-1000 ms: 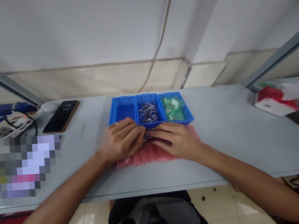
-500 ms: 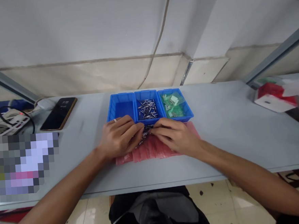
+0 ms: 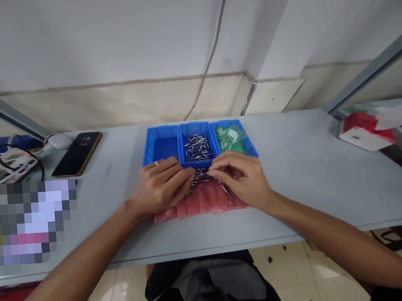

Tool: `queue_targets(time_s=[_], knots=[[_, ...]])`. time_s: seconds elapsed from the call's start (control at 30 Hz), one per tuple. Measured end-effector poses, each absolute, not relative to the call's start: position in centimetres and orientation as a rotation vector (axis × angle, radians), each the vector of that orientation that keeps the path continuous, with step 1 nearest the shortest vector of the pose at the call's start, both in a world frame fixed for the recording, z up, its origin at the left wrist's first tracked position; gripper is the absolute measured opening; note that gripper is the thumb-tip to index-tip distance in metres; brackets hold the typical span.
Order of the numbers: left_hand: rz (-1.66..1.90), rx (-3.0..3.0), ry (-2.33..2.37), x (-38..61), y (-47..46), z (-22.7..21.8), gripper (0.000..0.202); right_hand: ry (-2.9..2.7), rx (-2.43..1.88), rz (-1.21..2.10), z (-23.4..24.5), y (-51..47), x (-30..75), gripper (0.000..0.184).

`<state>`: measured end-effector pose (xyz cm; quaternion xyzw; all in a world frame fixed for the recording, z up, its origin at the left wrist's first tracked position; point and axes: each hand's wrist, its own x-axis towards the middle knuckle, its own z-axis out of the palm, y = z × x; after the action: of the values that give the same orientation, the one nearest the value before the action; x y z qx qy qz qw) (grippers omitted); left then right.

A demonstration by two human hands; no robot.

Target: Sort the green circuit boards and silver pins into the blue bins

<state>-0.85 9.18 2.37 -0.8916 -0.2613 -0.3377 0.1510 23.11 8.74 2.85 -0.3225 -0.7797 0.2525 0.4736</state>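
My left hand (image 3: 161,186), with a ring on one finger, curls around a small bunch of metal pins (image 3: 199,175) just in front of a blue divided tray (image 3: 162,139). My right hand (image 3: 242,179) pinches the other end of that bunch between thumb and fingertips. Both hands rest over a stack of pink plastic bags (image 3: 204,200), and a single pin (image 3: 227,193) lies on it. The tray's middle compartment holds loose metal pins (image 3: 196,147). Its right compartment holds green bags (image 3: 229,138).
A black phone (image 3: 77,154) and a white power strip (image 3: 9,166) with cables lie at the left, beside a blurred patch (image 3: 29,222). A red and white box (image 3: 367,132) sits at the right. The table's front edge runs below my forearms.
My right hand has drawn back and lifted slightly, showing more of the pink bags. A loose pin now shows on them. My left hand has barely moved.
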Motion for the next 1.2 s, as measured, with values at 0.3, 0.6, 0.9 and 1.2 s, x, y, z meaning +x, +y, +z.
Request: queue_targets(time_s=[0.3,0.6,0.9,1.2], knots=[[-0.981,-2.586,-0.695,-0.9,9.4,2.6,0.011,-1.589,-0.701,1.089,2.9,8.0,22.6,0.004],[-1.016,-2.566,-0.685,-0.7,9.2,2.4,0.012,-1.564,-0.705,1.163,2.8,7.8,22.5,0.008],[-1.084,-2.482,-0.981,-1.3,9.6,2.6,0.015,-1.491,-0.758,1.238,2.9,9.8,23.5,0.028],[-0.995,-2.524,-0.962,-0.8,9.7,2.3,0.008,-2.692,-0.734,-0.076,0.7,9.3,23.8,0.024]])
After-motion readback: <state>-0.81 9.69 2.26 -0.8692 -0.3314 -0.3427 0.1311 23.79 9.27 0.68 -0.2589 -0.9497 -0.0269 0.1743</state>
